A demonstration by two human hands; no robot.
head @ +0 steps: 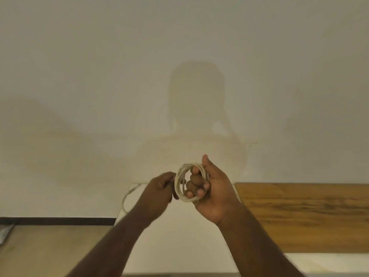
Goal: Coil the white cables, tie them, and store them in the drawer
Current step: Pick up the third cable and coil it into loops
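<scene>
The right hand (211,188) is clasping the thin, springy white coiled cable (184,182), likely light and apt to unwind, while the left hand (159,189) is pinching its loose side.

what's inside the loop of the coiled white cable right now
The right hand's fingers pass through the coil and curl round its right side. The left hand pinches the coil's left edge. The palm hides the coil's far right part.

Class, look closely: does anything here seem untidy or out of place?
One thing: a loose white cable trails uncoiled over the white surface's left edge, while the right hand holds a neat coil.
</scene>
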